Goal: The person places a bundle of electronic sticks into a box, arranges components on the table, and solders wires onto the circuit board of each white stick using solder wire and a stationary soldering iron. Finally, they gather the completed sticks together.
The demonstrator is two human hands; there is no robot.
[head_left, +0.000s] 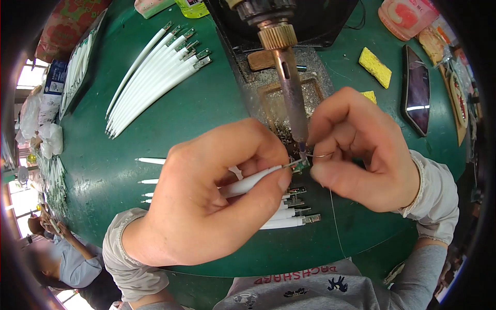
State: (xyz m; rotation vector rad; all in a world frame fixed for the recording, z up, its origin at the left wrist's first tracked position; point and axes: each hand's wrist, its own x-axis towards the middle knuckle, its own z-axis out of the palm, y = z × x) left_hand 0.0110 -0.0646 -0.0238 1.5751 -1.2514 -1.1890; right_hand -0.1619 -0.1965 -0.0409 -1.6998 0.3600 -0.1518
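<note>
My left hand (201, 196) is closed around a slim white pen-like tube (250, 182), pinching it near its front. A small circuit board (300, 164) at the tube's end sits right under the tip of a soldering iron (292, 93), which points down from above. My right hand (367, 155) pinches thin solder wire (334, 217). The wire's near end reaches the iron tip, and its tail hangs down toward the table edge. Beneath my left hand lie several more white tubes (284, 223), partly covered by it, their metal and board ends facing right.
Another fan of white tubes (155, 77) lies at the upper left. The iron's base (258, 93) is strewn with solder bits. A yellow sponge (375, 67), a dark phone (416, 90) and a pink tub (405, 18) are at the right. Another person (72, 258) sits at the lower left.
</note>
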